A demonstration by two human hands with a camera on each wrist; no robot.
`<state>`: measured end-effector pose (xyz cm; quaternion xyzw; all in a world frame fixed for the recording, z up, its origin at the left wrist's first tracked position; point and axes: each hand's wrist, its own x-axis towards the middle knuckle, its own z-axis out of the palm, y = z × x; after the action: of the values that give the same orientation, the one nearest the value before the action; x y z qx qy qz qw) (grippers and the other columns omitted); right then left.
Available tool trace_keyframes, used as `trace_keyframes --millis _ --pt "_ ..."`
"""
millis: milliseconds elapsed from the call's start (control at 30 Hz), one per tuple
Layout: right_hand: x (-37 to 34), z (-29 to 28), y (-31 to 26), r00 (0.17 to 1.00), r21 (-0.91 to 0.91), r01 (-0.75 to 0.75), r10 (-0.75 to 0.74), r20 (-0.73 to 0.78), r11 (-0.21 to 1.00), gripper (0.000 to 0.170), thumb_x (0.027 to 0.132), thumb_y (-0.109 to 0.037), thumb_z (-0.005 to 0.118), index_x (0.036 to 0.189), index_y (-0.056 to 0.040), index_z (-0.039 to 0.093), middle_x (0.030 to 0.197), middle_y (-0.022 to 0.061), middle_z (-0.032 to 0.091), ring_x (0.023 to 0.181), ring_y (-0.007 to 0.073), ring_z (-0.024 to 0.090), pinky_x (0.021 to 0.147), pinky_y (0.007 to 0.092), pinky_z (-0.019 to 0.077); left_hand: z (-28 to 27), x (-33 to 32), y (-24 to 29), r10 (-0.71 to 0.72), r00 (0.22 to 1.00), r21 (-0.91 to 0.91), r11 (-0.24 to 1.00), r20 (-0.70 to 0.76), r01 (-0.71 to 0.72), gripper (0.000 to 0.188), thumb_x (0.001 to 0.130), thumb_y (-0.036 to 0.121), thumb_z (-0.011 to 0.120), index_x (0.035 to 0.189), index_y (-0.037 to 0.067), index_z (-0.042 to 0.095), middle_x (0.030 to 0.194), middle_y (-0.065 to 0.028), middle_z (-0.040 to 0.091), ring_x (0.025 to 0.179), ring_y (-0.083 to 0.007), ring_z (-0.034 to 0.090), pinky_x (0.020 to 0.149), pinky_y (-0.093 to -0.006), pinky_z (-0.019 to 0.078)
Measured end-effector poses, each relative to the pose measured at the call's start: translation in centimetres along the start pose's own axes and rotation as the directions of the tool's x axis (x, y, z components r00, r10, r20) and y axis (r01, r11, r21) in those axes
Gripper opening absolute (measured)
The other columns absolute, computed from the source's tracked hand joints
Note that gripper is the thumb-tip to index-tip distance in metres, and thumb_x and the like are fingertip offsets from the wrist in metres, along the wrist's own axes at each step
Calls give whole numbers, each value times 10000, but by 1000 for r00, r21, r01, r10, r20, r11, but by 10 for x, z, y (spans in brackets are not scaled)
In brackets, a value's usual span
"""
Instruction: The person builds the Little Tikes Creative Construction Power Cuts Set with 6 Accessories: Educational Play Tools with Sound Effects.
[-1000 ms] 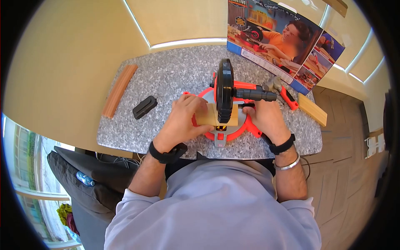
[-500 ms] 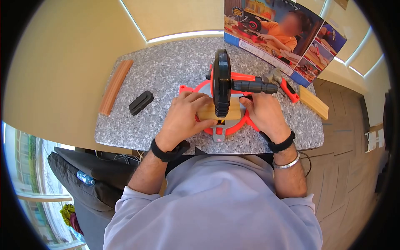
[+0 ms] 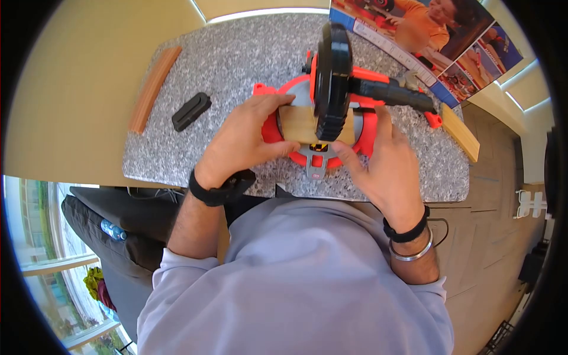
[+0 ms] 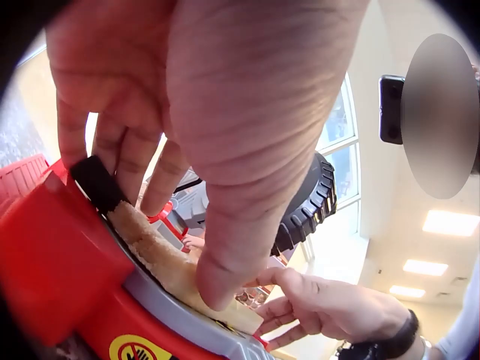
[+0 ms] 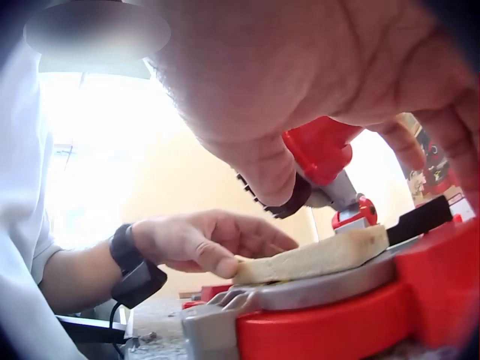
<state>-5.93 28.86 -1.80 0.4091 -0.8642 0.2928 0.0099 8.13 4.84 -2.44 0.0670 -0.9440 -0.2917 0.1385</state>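
wooden block [image 3: 299, 124] lies just above the middle of the frame, on the saw's base and partly hidden under the black disc [image 3: 333, 83]. the speckled bench [image 3: 248, 53] fills much of the upper half, a printed box [image 3: 408, 35] at upper right. the red and black saw [image 3: 367, 135] stands near the centre. left of the disc, the left hand [image 3: 239, 139] holds the block, its grip closed across it, thumb at the lower edge. right of centre, the right hand [image 3: 393, 171] has a wide grip, thumb by the block; whether it touches, i can't tell. a black oblong piece [image 3: 191, 111] lies at upper left. held mainly at one end, the block could swivel if nudged from the right; thumbs this near the disc could get caught if it dropped.
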Motion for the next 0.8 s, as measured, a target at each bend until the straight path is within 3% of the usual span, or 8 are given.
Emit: trace_keyframes --millis 33,133,233,633,800 --pt "-3 7 -1 1000 -38 -23 23 17 999 1018 831 -466 884 1561 74 425 1069 306 674 1023 494 701 814 521 604 -1 1 0 34 999 -1 999 -18 -34 789 740 269 944 1416 9 631 1416 -206 667 1269 -419 645 1109 -480 518" --pt "-7 13 -11 999 -184 -26 32 27 983 1048 797 -467 906 1565 64 429 1089 283 674 1028 477 689 812 519 606 -3 -1 -7 42 999 10 999 -33 -42 813 741 300 958 1425 12 626 1479 -221 628 1354 -431 598 1138 -489 505" --pt "-8 19 -8 1000 -204 25 -28 -9 979 1083 760 -464 929 1570 54 430 1101 263 665 1029 461 670 814 512 605 -5 -5 -14 69 997 157 985 -24 -64 868 729 385 982 1435 19 635 1548 -274 579 1441 -445 555 1188 -480 477" --pt "-8 14 -7 998 -237 59 -48 50 970 1106 722 -430 935 1583 51 433 1177 264 636 1068 433 623 884 501 570 -2 -4 -12 50 998 157 987 -43 -43 775 729 325 973 1362 -2 667 1426 -294 661 1437 -450 558 1145 -503 505" --pt "-8 16 -4 998 -228 63 -57 31 972 1101 729 -420 920 1592 51 423 1201 260 622 1088 433 607 882 503 568 -2 -3 -10 46 998 170 985 -38 -39 814 712 362 986 1365 1 662 1464 -286 643 1460 -449 539 1160 -504 500"
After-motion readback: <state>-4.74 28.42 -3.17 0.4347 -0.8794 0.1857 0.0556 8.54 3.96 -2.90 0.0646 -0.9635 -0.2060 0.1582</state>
